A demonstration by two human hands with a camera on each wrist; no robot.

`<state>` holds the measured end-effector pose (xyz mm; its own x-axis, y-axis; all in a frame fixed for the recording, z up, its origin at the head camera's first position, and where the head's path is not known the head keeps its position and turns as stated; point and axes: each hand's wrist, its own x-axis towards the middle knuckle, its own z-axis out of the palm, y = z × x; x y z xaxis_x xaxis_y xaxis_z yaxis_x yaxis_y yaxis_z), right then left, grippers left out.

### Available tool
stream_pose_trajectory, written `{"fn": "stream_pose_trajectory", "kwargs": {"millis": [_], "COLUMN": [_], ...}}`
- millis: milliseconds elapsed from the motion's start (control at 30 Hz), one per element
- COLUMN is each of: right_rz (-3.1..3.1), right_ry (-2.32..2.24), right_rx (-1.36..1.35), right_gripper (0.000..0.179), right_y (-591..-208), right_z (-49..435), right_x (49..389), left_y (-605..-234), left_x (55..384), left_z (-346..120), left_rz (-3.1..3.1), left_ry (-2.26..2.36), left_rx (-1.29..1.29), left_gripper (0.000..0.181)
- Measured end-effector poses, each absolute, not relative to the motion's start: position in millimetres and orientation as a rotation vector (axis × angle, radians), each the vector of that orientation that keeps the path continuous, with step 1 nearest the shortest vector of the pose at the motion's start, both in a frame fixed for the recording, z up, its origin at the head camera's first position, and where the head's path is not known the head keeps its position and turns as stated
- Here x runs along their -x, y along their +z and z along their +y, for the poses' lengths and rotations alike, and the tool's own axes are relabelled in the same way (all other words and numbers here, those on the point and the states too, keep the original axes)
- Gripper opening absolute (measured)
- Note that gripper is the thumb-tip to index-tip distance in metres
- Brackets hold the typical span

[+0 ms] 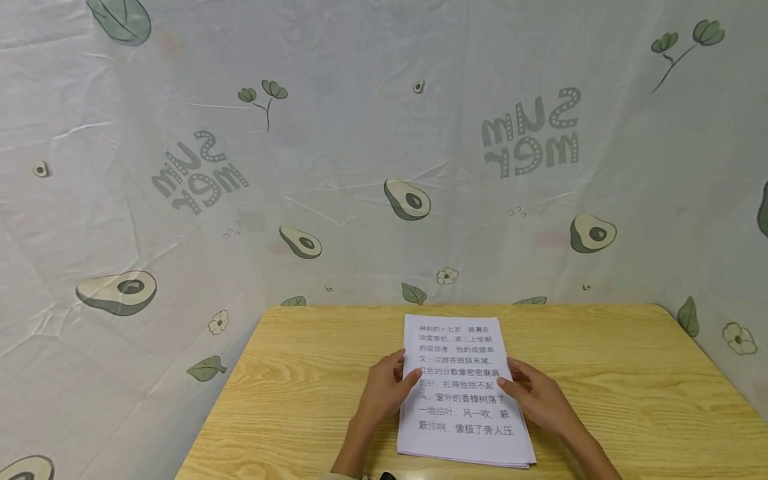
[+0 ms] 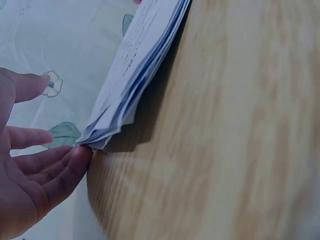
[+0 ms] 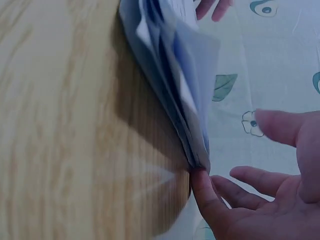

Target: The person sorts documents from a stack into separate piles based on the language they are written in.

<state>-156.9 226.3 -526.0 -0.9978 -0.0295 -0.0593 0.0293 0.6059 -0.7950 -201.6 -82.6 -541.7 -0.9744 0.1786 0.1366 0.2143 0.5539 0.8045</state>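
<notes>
head view: paper stack on wood surface, left hand at its 9 o'clock, right hand at its 3 o'clock. both grips loose, fingers touching its edges.

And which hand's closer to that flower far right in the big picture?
Right: the right hand is at the edge of the paper stack nearer the flower; the left hand, at the opposite edge, is farther.

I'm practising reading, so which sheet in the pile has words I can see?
The top sheet, between the left hand and right hand: its printed page faces up, while the sheets beneath show only edges and corners.
</notes>
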Motion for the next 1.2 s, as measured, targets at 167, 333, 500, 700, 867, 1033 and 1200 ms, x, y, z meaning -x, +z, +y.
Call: {"fn": "stream_pose_trajectory", "kwargs": {"millis": [167,333,500,700,867,1033,1200], "right_rz": [2.763,2.776,2.801,2.799,2.801,2.890,2.931], "right_ry": [-1.393,-1.394,-1.363,-1.359,-1.360,-1.253,-1.191], "right_rx": [-0.006,-0.021,-0.013,-0.030,-0.038,-0.054,-0.025], "right_gripper": [0.069,0.066,0.065,0.063,0.063,0.059,0.053], "right_y": [-528.4,-530.0,-529.1,-528.8,-527.5,-526.5,-526.4], "right_z": [228.0,226.0,223.0,222.5,224.2,226.6,227.0], "right_x": [159.4,160.3,160.3,159.7,160.3,160.7,160.5], "left_y": [-545.8,-547.8,-545.4,-544.3,-545.6,-546.8,-546.9], "left_x": [203.9,206.7,208.0,207.7,207.9,209.1,210.3], "left_z": [-79.8,-79.8,-80.1,-79.4,-81.2,-83.5,-83.9], "left_rz": [-2.708,-2.690,-2.686,-2.704,-2.719,-2.746,-2.763], "left_ry": [-1.396,-1.368,-1.389,-1.408,-1.391,-1.334,-1.293], "left_rx": [0.323,0.326,0.309,0.288,0.283,0.267,0.283], "left_gripper": [0.061,0.056,0.055,0.051,0.054,0.052,0.044]}}
